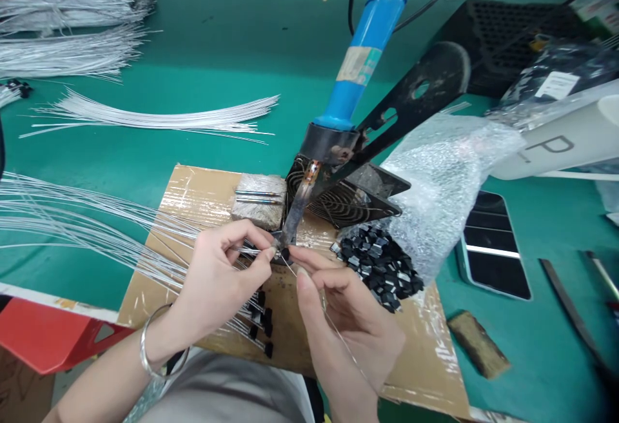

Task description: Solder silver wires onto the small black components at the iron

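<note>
My left hand [220,275] pinches a thin white wire close under the tip of a blue-handled soldering iron [370,42], which is fixed pointing down. A small black piece [285,254] is at the wire's end by the tip; whether they touch is hard to see. Between thumb and fingers, my right hand [351,326] has a thin strand of solder wire [345,347], its end reaching toward the tip. White wires [159,216] stretch left from beneath my left hand. Several wires with black connectors [265,323] on their ends lie below it.
Right of the tip is a pile of black connectors [380,265] beside a bubble-wrap bag [435,165]. A small fan [338,200] and a wrapped block [260,197] stand behind. Cardboard [430,358] lies under the work. Farther right are a phone [496,245] and tweezers [570,307].
</note>
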